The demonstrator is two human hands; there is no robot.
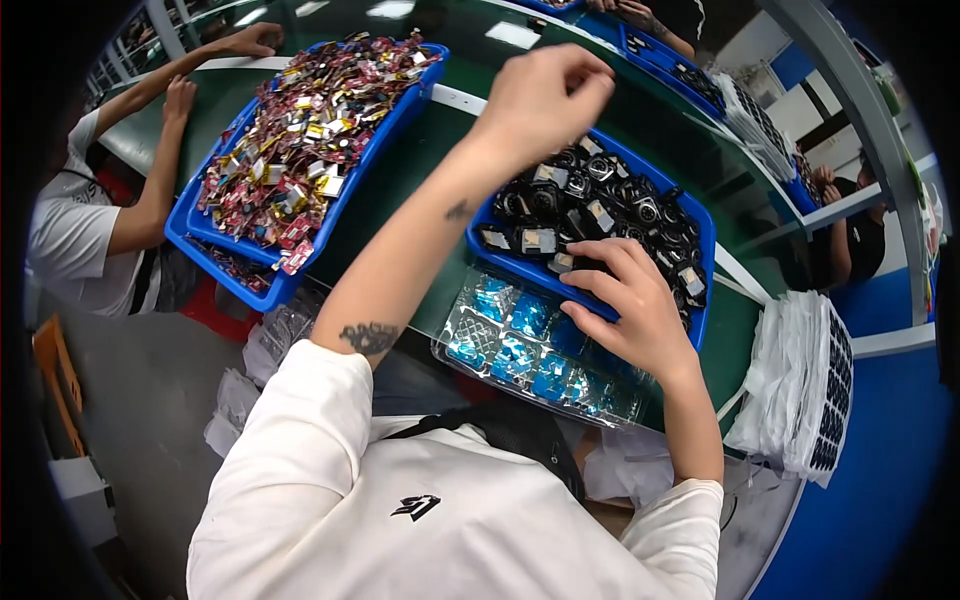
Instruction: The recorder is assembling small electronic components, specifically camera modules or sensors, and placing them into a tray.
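Note:
My left hand (545,95) is raised over the green belt (430,150) with its fingers bunched together; I see nothing in it. My right hand (625,300) lies with fingers spread on the near edge of a blue tray (706,300) heaped with several small black parts (600,195), its fingertips touching them. Just below that tray, in front of my chest, sits a clear blister tray (525,345) with blue-lined pockets.
A second blue tray (190,225), piled with small red and gold parts, stands to the left. A person in a white shirt (70,230) works at the far left. A stack of white blister trays (800,380) sits at the right. More blue trays (660,60) and other people are beyond.

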